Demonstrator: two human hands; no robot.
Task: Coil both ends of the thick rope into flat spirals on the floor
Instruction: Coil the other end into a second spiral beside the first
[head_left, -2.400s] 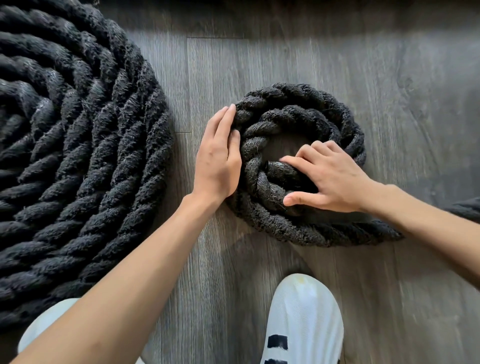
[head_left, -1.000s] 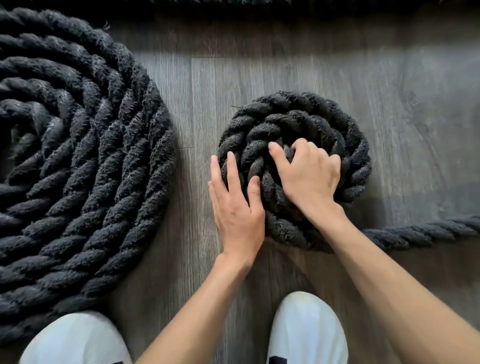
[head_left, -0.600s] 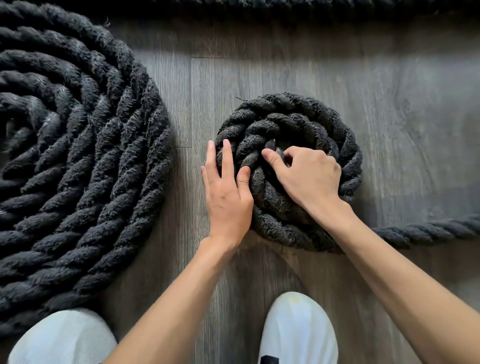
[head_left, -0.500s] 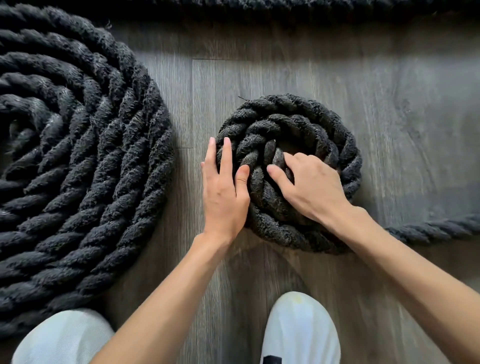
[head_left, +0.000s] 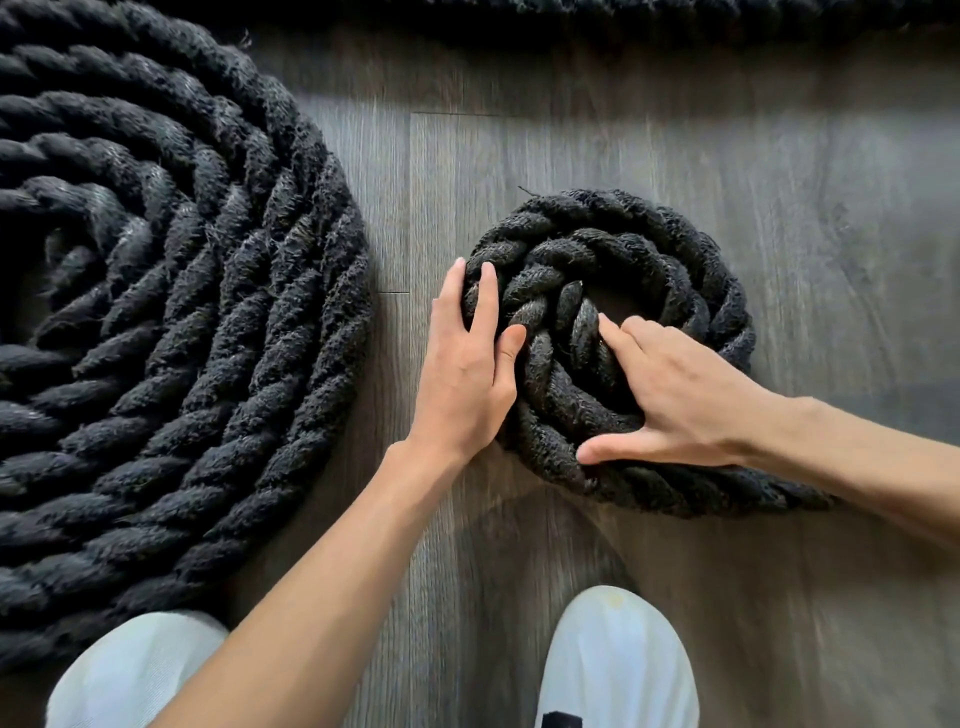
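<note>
Grey wood-plank floor (head_left: 779, 218) under thick black rope (head_left: 670, 260)

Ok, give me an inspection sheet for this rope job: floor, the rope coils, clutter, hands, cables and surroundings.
Surface: grey wood-plank floor.
Job's things: large spiral at left, many turns, lying flat; small spiral at centre, a few turns, its tail leading right beneath the right forearm.
Clutter: nothing seen.
Hands: left hand pressed against the small spiral's left edge, fingers straight; right hand resting on its inner turns, fingers toward the centre, thumb spread along the near edge.
Cables: nothing seen.
Surroundings: stretch of rope along the top edge; white shoe at the bottom; white shape at bottom left.
</note>
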